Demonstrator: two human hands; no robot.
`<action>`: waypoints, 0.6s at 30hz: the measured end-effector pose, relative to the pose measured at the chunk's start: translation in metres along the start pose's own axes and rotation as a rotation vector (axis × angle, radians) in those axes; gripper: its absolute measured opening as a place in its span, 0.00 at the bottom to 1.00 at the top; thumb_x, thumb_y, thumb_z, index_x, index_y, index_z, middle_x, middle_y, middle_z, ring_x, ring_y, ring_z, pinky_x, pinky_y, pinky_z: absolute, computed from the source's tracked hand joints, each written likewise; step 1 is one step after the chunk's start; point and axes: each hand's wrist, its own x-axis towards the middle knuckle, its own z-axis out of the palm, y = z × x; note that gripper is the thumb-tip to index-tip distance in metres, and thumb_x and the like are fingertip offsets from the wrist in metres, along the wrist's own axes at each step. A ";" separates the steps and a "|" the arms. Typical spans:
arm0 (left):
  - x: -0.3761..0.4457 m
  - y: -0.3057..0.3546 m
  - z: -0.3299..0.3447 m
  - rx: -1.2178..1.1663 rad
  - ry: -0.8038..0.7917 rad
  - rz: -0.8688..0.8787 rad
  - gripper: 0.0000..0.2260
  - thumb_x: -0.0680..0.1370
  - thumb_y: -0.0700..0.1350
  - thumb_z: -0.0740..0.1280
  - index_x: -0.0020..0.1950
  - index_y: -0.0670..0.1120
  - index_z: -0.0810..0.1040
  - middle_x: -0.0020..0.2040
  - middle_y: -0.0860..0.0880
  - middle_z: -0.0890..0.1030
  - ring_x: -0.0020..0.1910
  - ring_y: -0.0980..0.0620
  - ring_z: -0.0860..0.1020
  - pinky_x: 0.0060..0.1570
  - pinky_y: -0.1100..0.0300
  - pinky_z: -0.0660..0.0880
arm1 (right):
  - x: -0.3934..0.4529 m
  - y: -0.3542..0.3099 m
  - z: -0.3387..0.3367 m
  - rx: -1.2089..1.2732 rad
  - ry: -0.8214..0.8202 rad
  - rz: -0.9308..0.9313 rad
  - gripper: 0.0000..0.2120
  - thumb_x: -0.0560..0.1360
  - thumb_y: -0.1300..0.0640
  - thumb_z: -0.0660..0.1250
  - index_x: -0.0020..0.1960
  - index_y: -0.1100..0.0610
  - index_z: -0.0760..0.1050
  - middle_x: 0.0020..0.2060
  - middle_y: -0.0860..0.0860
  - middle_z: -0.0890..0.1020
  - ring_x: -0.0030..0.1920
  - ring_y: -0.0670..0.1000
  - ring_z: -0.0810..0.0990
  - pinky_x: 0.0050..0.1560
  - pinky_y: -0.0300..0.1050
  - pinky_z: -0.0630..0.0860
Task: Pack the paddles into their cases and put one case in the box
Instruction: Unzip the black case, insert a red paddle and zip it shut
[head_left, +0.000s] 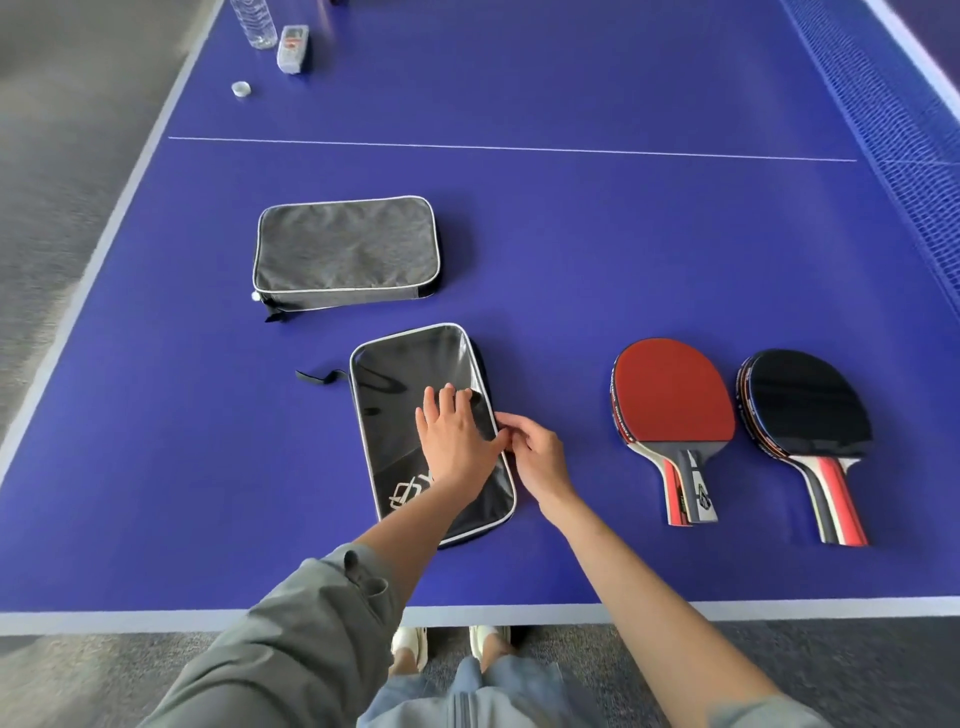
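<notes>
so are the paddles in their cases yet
No, both are out. The red paddle and black paddle lie bare on the table, right of the black case.

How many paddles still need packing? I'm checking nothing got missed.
2 piles lie right of the black case: one red-faced paddle, one black-faced paddle. Each looks stacked on another, so there may be four; the cases could hide more.

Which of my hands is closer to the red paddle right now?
Right. Your right hand pinches the near right edge of the black case, just left of the red paddle. Your left hand lies flat on the case, farther left.
</notes>
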 end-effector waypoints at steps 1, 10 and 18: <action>0.002 0.004 0.000 0.029 -0.013 0.001 0.29 0.70 0.59 0.67 0.66 0.47 0.68 0.67 0.48 0.68 0.73 0.42 0.57 0.71 0.49 0.57 | 0.001 0.002 0.000 0.012 -0.015 0.004 0.17 0.79 0.69 0.56 0.61 0.59 0.78 0.54 0.52 0.82 0.56 0.48 0.79 0.60 0.39 0.74; 0.005 -0.007 -0.050 -0.172 0.000 0.055 0.22 0.69 0.53 0.69 0.60 0.47 0.72 0.56 0.51 0.73 0.59 0.49 0.73 0.48 0.51 0.74 | -0.001 -0.003 0.002 -0.199 -0.219 -0.177 0.21 0.80 0.68 0.54 0.69 0.56 0.70 0.60 0.55 0.79 0.61 0.51 0.77 0.62 0.33 0.69; -0.012 -0.048 -0.128 0.148 0.245 0.444 0.29 0.69 0.39 0.63 0.70 0.42 0.67 0.77 0.42 0.55 0.76 0.40 0.49 0.72 0.43 0.57 | -0.012 -0.002 0.039 -0.810 -0.197 -0.383 0.22 0.81 0.56 0.55 0.74 0.60 0.60 0.75 0.50 0.60 0.72 0.50 0.59 0.58 0.50 0.76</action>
